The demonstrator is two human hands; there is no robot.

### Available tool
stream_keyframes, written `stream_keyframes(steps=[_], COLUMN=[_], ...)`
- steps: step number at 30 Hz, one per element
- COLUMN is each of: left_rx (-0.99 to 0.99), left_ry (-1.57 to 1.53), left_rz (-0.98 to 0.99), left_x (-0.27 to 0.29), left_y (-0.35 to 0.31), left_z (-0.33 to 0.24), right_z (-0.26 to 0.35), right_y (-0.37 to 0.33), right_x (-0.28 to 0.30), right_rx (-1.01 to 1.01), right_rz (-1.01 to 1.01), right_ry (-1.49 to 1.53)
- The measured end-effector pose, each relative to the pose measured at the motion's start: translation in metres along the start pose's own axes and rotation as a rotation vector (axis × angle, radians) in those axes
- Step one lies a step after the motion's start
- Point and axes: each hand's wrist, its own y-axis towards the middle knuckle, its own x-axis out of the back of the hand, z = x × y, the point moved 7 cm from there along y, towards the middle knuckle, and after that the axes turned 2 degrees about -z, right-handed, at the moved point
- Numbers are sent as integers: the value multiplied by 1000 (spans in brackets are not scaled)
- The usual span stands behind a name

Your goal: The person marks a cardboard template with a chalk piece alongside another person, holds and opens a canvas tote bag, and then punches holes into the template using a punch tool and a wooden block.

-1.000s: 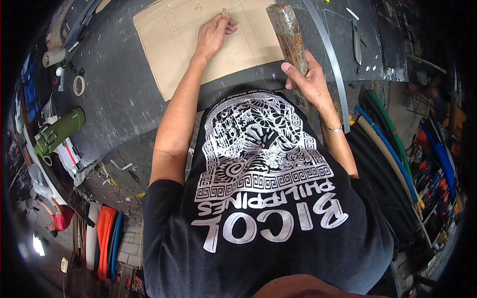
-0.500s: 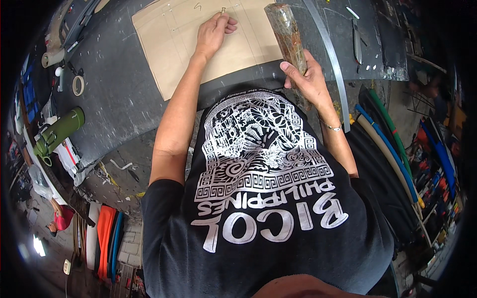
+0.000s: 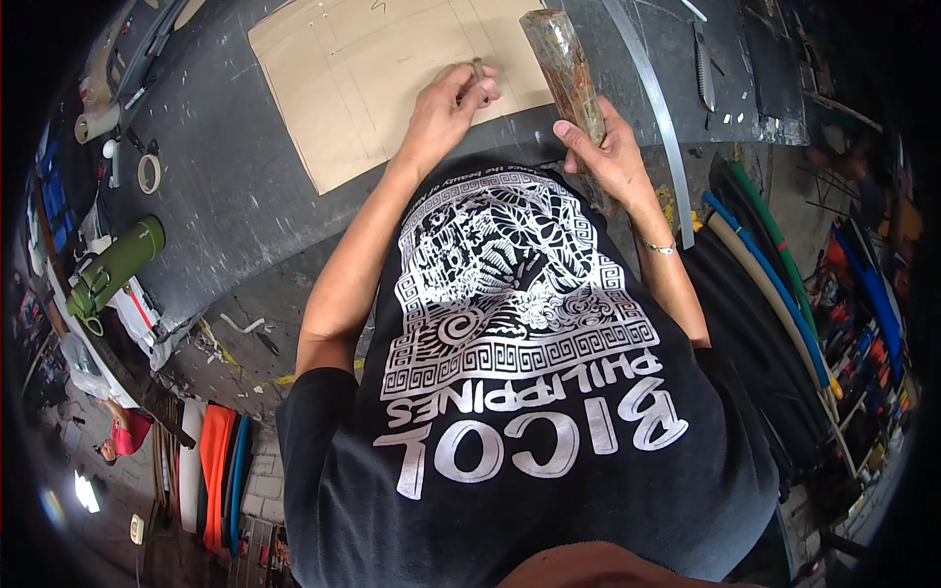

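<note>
A sheet of brown pattern paper (image 3: 382,83) lies on the dark worktable, with thin drawn lines and a few small dots on it. Over its near right part is my left hand (image 3: 441,113), fingers pinched round a short metal punch (image 3: 477,69) whose end shows above the fingertips. Most of the punch is hidden by the fingers. My right hand (image 3: 613,157) grips the lower end of a thick brown club-like mallet (image 3: 563,69), which looks wrapped in clear film. The mallet is tilted, its broad end away from me, over the paper's right edge.
A long metal ruler (image 3: 652,108) lies to the right of the mallet, with a utility knife (image 3: 704,73) beyond it. At the left are a tape roll (image 3: 149,173) and a green bottle (image 3: 118,265). Rolled material (image 3: 765,284) stands at the right, below the table edge (image 3: 245,279).
My left hand has come nearer to me and to the right with the punch, toward the mallet. The right hand keeps its grip almost in place.
</note>
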Motion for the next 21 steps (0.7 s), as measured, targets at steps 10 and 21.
stream_keyframes(steps=[10, 21], left_rx=[-117, -226], left_ry=[272, 472], left_rz=[-9, 45], left_x=[-1, -4], left_y=[-9, -11], left_z=[3, -6], right_z=[-3, -3], right_y=[-4, -6], right_x=[-7, -10], right_rx=[37, 32], right_rz=[12, 29], right_ry=[-23, -50])
